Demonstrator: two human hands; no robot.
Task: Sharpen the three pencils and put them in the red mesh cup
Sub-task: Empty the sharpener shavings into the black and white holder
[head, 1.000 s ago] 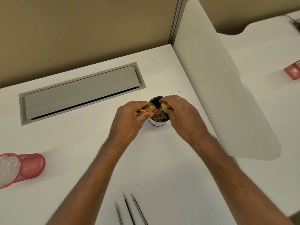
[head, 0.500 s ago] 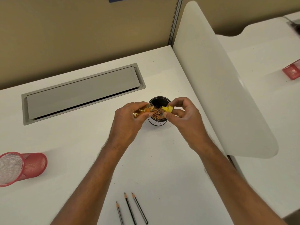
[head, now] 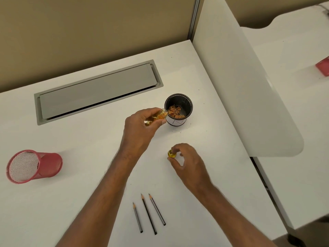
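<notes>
While hands (head: pixel 142 129) work — pencils (head: pixel 148 213) lie nearer | untouched

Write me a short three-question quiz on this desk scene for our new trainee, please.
1. True or false: the three pencils are already in the red mesh cup.
2. What lies inside the black cup?
3. Which hand holds the yellow piece down near the desk: A) left hand, B) right hand?

Key: 1 false, they lie on the desk; 2 pencil shavings; 3 B.
</notes>
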